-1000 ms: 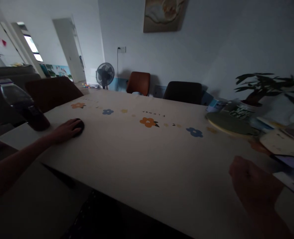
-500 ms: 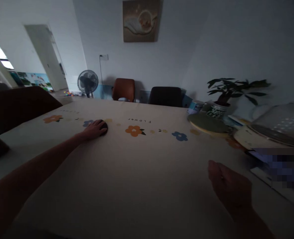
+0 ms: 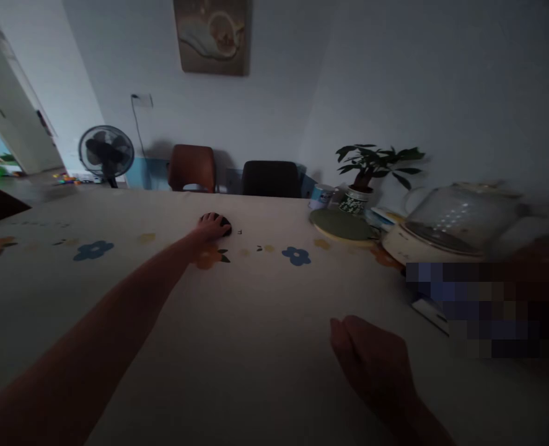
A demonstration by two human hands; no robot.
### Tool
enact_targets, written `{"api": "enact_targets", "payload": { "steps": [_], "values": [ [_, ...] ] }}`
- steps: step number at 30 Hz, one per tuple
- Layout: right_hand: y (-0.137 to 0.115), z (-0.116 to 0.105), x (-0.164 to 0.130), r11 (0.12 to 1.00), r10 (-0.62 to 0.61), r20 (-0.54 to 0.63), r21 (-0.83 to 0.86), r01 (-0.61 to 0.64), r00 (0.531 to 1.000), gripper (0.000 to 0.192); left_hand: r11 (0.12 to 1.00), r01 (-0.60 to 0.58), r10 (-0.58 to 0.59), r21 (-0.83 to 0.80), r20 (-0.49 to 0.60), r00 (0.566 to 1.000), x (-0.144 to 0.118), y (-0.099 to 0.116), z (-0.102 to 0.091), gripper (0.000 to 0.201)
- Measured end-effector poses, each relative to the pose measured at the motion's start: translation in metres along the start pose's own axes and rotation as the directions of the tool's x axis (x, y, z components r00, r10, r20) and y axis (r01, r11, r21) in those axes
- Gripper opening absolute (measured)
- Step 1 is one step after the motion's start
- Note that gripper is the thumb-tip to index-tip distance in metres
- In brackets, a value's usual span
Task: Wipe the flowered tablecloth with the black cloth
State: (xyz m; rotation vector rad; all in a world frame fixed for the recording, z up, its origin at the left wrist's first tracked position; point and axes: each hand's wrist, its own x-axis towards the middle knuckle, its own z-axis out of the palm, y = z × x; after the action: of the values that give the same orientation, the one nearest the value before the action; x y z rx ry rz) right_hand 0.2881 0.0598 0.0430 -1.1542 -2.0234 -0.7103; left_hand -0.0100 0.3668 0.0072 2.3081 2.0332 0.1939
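My left hand (image 3: 210, 227) reaches far across the table (image 3: 163, 347), which is covered by a cream cloth with flower prints. It rests over a small dark rounded object (image 3: 223, 223) that shows only at the fingertips. My right hand (image 3: 372, 365) hovers low over the near right part of the cloth, fingers loosely curled, holding nothing that I can see. The room is dim.
At the far right of the table stand a potted plant (image 3: 365, 179), a round green mat (image 3: 342, 224), a small tin (image 3: 320, 197) and a glass-lidded appliance (image 3: 446, 226). Two chairs (image 3: 230, 176) stand behind the table, a fan (image 3: 106, 153) to the left.
My left hand has slid the dark object across the cloth, away from the table's left edge toward the middle far side. The view has swung right; the dark bottle left of frame is gone.
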Motion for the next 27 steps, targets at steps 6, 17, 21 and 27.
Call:
{"api": "enact_targets", "payload": {
  "steps": [6,17,21,27],
  "values": [
    [-0.004,0.003,0.002,0.998,-0.055,0.046,0.034,0.054,0.997,0.045,0.968,-0.250,0.250,-0.027,0.010,0.968,0.016,0.108,0.016,0.066],
    [-0.002,0.009,-0.001,1.000,-0.020,-0.014,0.024,0.020,1.000,0.046,0.804,-0.586,0.590,-0.105,0.012,0.807,-0.044,0.278,0.039,0.071],
    [0.000,0.008,-0.002,1.000,0.015,-0.062,0.016,-0.014,0.998,0.043,0.738,-0.665,0.670,-0.114,0.010,0.742,-0.066,0.304,0.043,0.070],
    [0.003,0.003,-0.001,0.995,0.078,-0.243,-0.046,-0.091,0.967,0.042,0.630,-0.767,0.771,-0.121,-0.022,0.637,-0.089,0.335,0.049,0.063]
  ]
}}
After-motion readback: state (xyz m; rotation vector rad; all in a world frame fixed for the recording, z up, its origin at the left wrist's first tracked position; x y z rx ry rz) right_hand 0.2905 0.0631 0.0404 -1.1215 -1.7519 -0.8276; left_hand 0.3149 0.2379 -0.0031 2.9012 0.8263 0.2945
